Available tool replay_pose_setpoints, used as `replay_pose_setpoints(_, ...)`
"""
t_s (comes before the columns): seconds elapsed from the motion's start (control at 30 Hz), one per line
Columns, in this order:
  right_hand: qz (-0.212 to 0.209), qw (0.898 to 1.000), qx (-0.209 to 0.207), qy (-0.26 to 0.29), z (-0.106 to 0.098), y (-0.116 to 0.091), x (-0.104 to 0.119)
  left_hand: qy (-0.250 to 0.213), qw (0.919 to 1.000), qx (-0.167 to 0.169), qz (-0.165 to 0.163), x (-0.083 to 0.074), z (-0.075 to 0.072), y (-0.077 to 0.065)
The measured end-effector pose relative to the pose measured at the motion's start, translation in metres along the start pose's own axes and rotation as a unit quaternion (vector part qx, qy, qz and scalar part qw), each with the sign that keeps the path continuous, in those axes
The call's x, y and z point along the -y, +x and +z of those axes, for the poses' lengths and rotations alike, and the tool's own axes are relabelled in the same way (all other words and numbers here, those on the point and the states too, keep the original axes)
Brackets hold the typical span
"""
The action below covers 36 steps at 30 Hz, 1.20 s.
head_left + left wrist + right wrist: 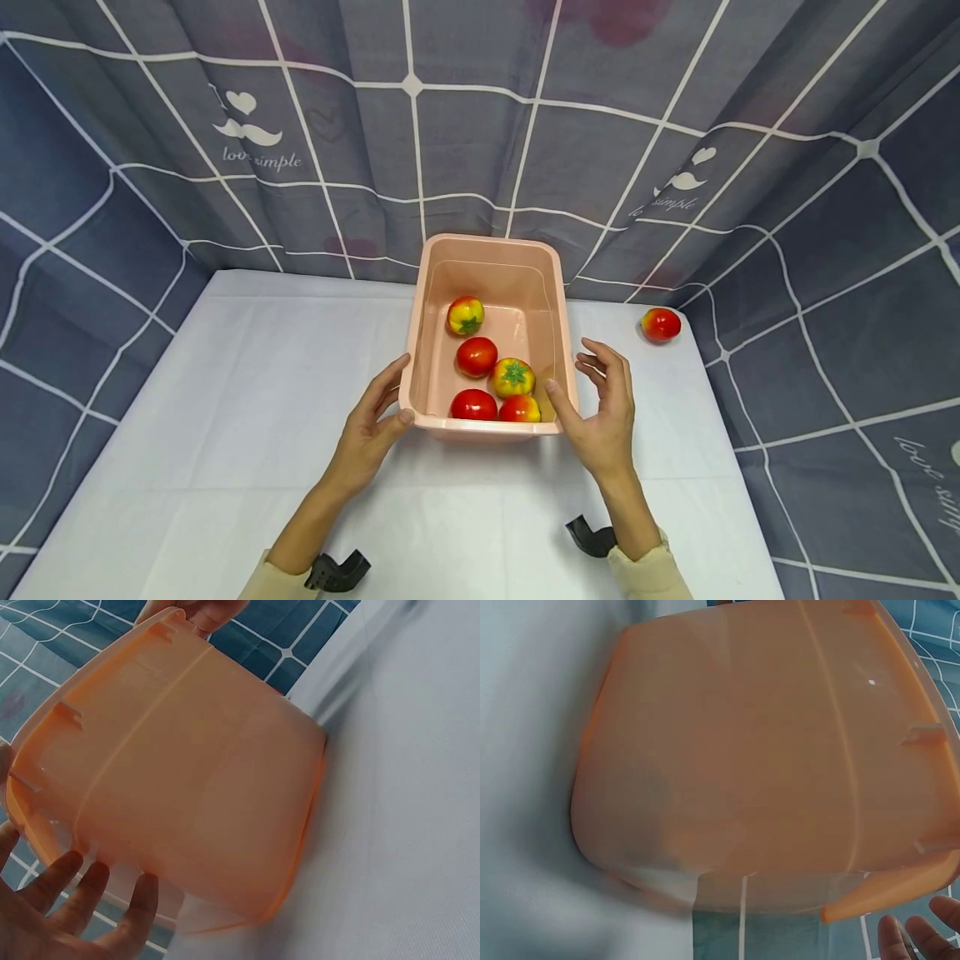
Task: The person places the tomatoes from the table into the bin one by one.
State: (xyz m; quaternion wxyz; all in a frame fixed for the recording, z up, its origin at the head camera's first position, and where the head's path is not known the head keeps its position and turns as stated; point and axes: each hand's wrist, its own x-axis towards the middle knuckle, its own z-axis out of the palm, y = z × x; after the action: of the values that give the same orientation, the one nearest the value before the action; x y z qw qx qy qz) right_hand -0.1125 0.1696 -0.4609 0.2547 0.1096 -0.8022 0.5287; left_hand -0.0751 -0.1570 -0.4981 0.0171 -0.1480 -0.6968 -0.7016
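Observation:
A pale pink plastic bin (491,250) stands on the white table, its open top facing up. Several shiny red and yellow tomatoes (477,357) lie inside, mostly toward the near end. At the bin's near left corner my left hand (363,442) holds the rim, thumb on the edge and fingers along the outer wall. Those fingers (94,889) show against the wall in the left wrist view. My right hand (603,425) is at the near right side, its thumb over the rim and its other fingers spread outside, apart from the wall. One more red tomato (661,325) lies on the table.
The white table (277,375) extends to both sides of the bin. Grey curtains (480,150) with white grid lines hang behind it and at both sides. A black wrist mount (337,572) is on each arm.

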Motion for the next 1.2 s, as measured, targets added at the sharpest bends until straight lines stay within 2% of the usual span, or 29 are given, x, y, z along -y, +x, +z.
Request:
replay_pose_setpoints(0.27,-0.012,0.999,-0.020,0.024,-0.004,0.003,-0.010,-0.004,1.0000,0.000,0.004,0.001,0.000,0.000)
replay_pose_setpoints(0.43,-0.012,0.999,-0.038,0.009,-0.008,0.006,-0.016,-0.004,1.0000,0.000,0.001,0.002,0.000,0.001)
replay_pose_setpoints(0.6,0.002,0.999,-0.054,-0.004,-0.013,0.014,-0.010,-0.003,1.0000,0.000,-0.001,0.001,0.000,0.000)
replay_pose_setpoints(0.7,0.018,0.998,-0.061,-0.025,-0.019,0.017,-0.030,0.000,1.0000,0.000,-0.003,0.000,0.000,0.000)
replay_pose_setpoints(0.83,0.041,0.995,-0.083,-0.047,-0.026,0.023,-0.075,0.002,1.0000,-0.002,-0.003,0.001,0.000,0.000)
replay_pose_setpoints(0.97,0.071,0.989,-0.113,-0.063,-0.034,0.030,-0.101,-0.002,1.0000,-0.001,-0.003,0.003,0.000,0.000)
replay_pose_setpoints(1.2,0.126,0.974,-0.137,-0.128,-0.053,0.038,-0.138,-0.004,1.0000,-0.001,0.000,0.003,-0.001,0.000)
